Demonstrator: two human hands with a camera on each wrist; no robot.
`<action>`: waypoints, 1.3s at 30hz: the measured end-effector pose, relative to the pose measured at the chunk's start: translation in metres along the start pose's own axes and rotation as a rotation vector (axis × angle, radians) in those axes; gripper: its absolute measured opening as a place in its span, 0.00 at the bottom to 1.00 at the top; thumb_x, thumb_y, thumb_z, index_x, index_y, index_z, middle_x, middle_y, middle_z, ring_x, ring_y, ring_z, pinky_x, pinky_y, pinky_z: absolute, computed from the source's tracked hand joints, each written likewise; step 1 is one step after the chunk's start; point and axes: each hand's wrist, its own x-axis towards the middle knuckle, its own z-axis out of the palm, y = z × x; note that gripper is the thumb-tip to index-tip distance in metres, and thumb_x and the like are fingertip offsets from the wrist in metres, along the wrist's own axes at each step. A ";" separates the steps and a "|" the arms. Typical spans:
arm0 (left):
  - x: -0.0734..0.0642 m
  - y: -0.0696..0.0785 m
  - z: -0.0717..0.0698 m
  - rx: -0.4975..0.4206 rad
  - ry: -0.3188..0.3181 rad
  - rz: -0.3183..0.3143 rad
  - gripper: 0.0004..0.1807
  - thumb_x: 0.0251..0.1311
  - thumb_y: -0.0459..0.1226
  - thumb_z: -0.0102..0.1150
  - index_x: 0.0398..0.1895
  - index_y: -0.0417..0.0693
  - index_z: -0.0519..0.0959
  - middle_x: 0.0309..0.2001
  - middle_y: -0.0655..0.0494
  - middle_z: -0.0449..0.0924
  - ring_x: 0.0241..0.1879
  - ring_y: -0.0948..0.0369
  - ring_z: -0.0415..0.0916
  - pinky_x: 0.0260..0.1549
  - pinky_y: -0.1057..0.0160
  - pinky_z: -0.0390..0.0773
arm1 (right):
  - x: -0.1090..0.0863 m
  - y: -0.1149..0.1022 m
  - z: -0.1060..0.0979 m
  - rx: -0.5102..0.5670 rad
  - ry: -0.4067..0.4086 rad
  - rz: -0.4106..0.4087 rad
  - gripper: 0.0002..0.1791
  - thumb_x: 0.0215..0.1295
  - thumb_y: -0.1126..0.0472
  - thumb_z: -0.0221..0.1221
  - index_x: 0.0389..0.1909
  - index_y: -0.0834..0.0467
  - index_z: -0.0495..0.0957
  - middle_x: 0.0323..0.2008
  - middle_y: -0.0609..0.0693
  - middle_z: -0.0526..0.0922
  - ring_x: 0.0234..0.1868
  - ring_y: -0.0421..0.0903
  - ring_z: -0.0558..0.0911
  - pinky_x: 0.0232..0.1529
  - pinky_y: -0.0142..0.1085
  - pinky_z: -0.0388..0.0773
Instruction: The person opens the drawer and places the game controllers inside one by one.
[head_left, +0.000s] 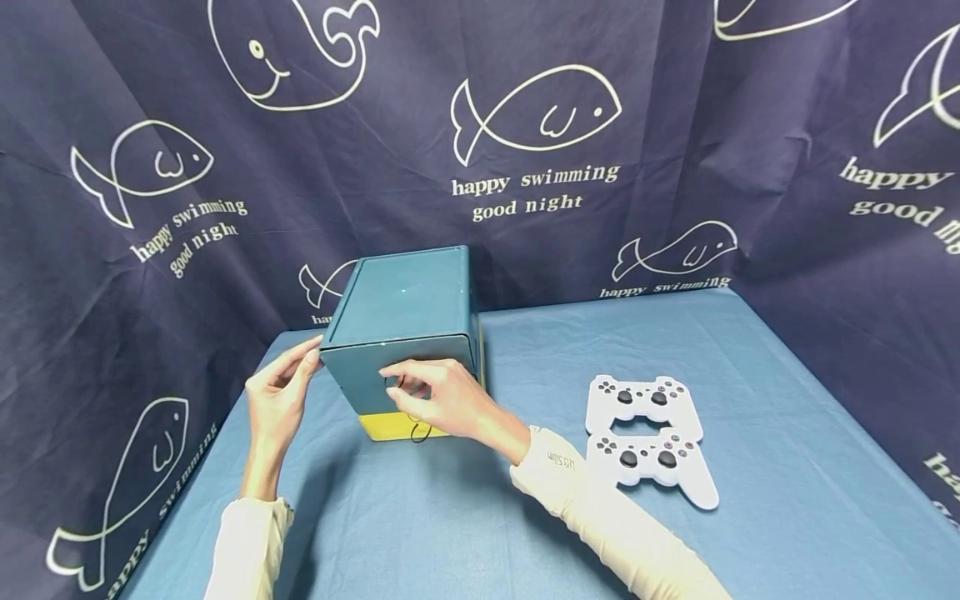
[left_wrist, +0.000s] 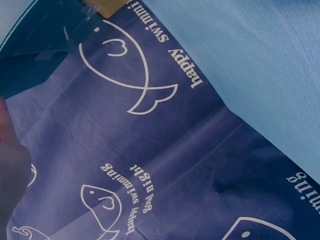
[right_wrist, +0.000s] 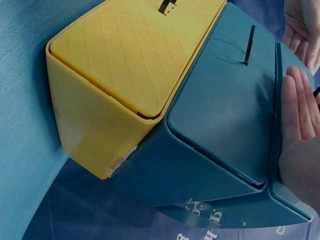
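Note:
A small stacked drawer box (head_left: 408, 292), teal above with a yellow bottom drawer (right_wrist: 125, 60), stands at the back left of the table. At its top left front corner, my left hand (head_left: 277, 400) touches the side with thumb and fingertips. My right hand (head_left: 446, 402) is at the front of the top drawer, thumb and forefinger pinching its black loop pull (head_left: 400, 382). In the right wrist view, the middle drawer's black pull (right_wrist: 249, 45) hangs free and the drawer fronts look closed. Only part of my left hand (left_wrist: 12, 170) shows in the left wrist view.
Two white game-controller shapes (head_left: 645, 442), joined or overlapping, lie on the blue table cloth (head_left: 525, 533) to the right. A dark blue curtain (head_left: 540, 250) with fish drawings hangs behind the box and along both sides.

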 end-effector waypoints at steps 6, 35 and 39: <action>-0.001 0.000 0.000 0.003 0.002 -0.004 0.13 0.69 0.25 0.62 0.54 0.30 0.84 0.39 0.66 0.89 0.36 0.68 0.87 0.43 0.73 0.79 | 0.000 0.001 -0.001 0.001 -0.005 0.029 0.13 0.67 0.67 0.65 0.51 0.62 0.86 0.30 0.46 0.87 0.32 0.35 0.83 0.42 0.27 0.80; 0.000 -0.001 -0.001 0.002 0.004 -0.003 0.13 0.69 0.27 0.63 0.54 0.32 0.85 0.39 0.64 0.89 0.36 0.68 0.87 0.42 0.73 0.79 | -0.011 -0.006 0.003 0.048 -0.018 0.114 0.19 0.70 0.65 0.64 0.61 0.62 0.81 0.42 0.48 0.87 0.41 0.37 0.85 0.42 0.34 0.83; 0.000 -0.001 0.000 0.001 0.003 -0.005 0.13 0.69 0.27 0.63 0.54 0.33 0.85 0.39 0.64 0.89 0.36 0.68 0.87 0.43 0.72 0.79 | -0.022 -0.006 0.003 0.065 0.018 0.119 0.21 0.70 0.67 0.64 0.63 0.62 0.79 0.44 0.50 0.87 0.43 0.39 0.85 0.42 0.35 0.84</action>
